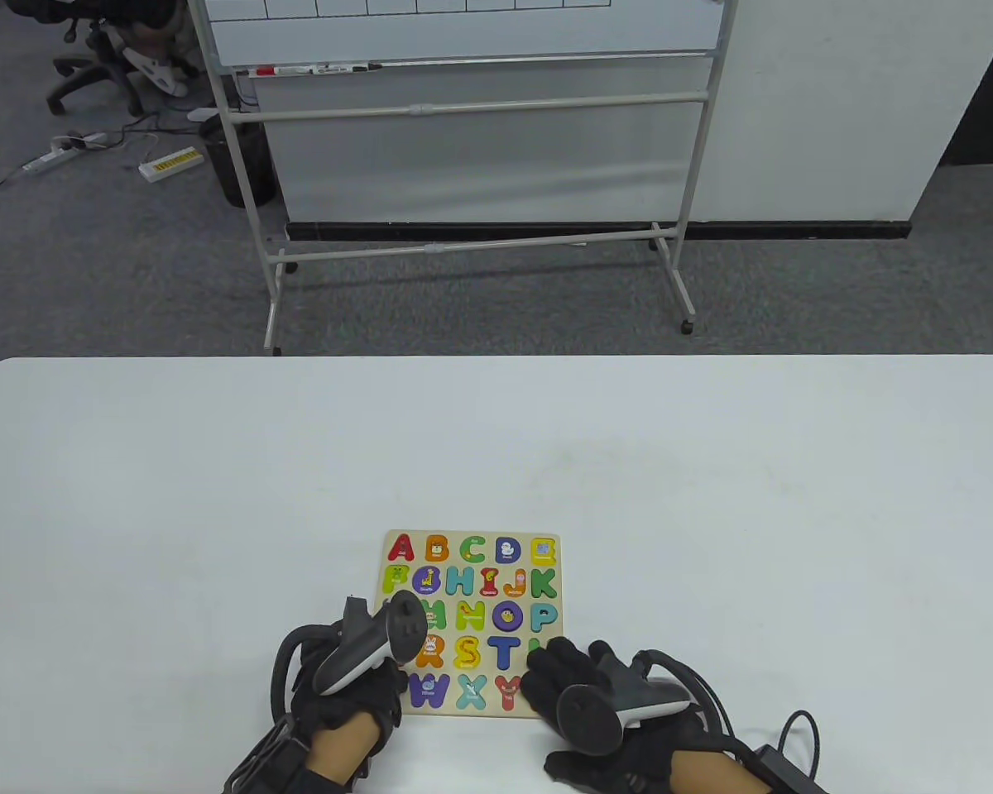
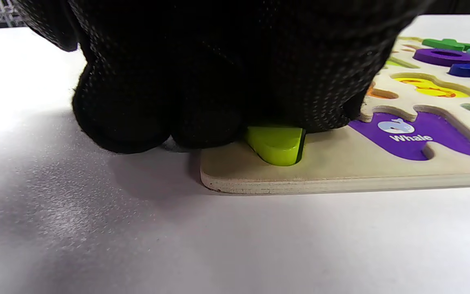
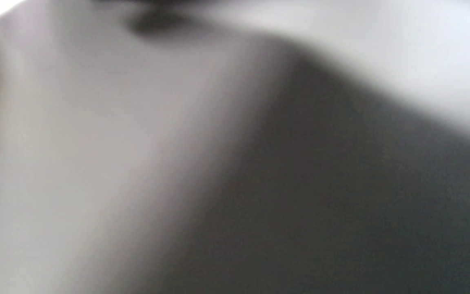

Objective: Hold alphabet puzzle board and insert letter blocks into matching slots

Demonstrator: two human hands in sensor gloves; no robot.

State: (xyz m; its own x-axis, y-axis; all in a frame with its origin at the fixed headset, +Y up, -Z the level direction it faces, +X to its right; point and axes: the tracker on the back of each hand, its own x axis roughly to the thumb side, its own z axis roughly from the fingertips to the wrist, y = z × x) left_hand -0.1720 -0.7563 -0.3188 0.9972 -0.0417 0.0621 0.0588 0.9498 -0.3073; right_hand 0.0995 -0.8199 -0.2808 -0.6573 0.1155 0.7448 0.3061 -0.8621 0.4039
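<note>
At the puzzle board's (image 1: 472, 622) near-left corner, my left hand (image 2: 235, 69) presses the lime block (image 2: 278, 143) down; right hand (image 1: 575, 691) lies spread on the opposite corner. Next: seat it flush.

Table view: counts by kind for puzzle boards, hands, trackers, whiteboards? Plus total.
puzzle board: 1
hands: 2 (left hand, right hand)
trackers: 2 (left tracker, right tracker)
whiteboard: 1
Total: 6
</note>
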